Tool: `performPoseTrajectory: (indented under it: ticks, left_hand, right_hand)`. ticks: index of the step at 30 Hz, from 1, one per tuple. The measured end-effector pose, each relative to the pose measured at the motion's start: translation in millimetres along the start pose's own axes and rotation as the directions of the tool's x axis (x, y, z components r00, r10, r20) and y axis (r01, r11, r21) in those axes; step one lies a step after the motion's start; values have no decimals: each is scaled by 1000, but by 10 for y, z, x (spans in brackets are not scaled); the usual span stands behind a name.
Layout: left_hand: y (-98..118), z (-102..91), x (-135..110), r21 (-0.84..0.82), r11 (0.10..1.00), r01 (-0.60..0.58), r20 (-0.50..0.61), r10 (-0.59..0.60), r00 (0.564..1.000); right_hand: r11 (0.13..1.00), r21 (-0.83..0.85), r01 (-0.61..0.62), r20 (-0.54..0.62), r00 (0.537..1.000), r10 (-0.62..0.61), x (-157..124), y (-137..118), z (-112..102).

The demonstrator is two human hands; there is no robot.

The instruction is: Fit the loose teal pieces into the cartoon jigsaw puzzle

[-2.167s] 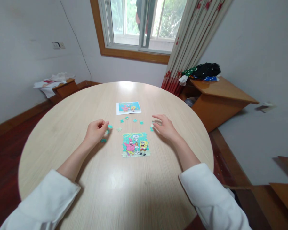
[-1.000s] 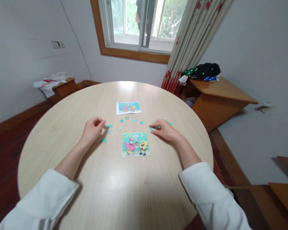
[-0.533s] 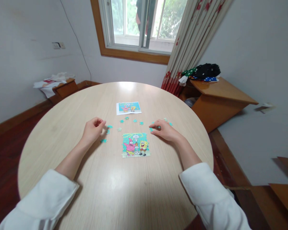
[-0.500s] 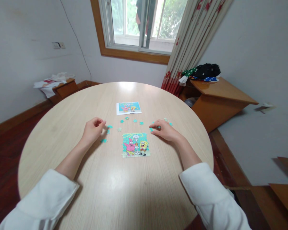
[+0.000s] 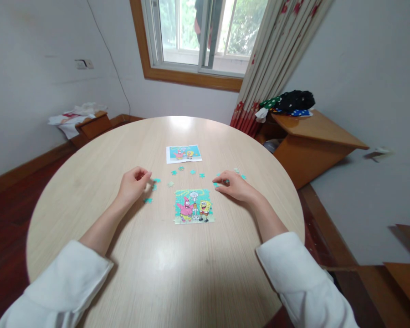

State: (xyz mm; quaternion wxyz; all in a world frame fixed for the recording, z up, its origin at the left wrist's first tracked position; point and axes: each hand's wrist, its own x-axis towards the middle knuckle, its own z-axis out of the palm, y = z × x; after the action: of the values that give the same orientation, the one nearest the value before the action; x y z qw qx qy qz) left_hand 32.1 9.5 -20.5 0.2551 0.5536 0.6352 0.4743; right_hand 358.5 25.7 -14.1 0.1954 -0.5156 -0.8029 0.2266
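Note:
My left hand (image 5: 135,181) rests on the table with its fingers curled in and thumb and forefinger together; whatever it may hold is hidden. Just right of it lie teal jigsaw pieces (image 5: 156,181), and another jigsaw piece (image 5: 148,200) lies below. My right hand (image 5: 234,184) has thumb and forefinger apart around a small teal piece (image 5: 216,184), which seems to lie on the table. Between the hands, nearer to me, is a partly joined jigsaw puzzle (image 5: 193,207) with cartoon figures and ragged sides. Several loose pieces (image 5: 193,172) lie beyond it.
A printed reference picture (image 5: 184,154) lies farther back on the round wooden table (image 5: 177,264). Behind stand a window (image 5: 198,41) and a curtain (image 5: 269,54). Clothes (image 5: 294,101) are piled on a wooden cabinet (image 5: 317,132) at right; white cloths (image 5: 78,114) lie at left.

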Motion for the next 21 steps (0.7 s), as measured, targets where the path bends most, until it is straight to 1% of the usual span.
performPoseTrajectory:
  ticks: [11,14,17,19,20,21]
  left_hand:
    - [44,-3,-23,9,1000,7,10,-7,1000]
    - [42,3,-20,7,1000,8,20,-8,1000]
    - [13,8,-7,11,1000,-3,18,3,1000]
    - [-9,6,3,13,1000,-7,15,7,1000]
    - [-18,5,7,15,1000,-8,15,8,1000]
    - [-25,3,10,18,1000,-8,15,8,1000]
  right_hand:
    - [1000,28,-6,-18,1000,6,6,43,24]
    - [996,83,9,-55,998,-5,14,40,55]
    - [982,187,-4,-66,998,17,0,-24,44]
    - [958,282,-41,7,999,41,-33,-90,-11]
    - [939,338,-62,80,996,37,-56,-121,-52]
    - [920,379,-96,187,982,25,-81,-147,-99]
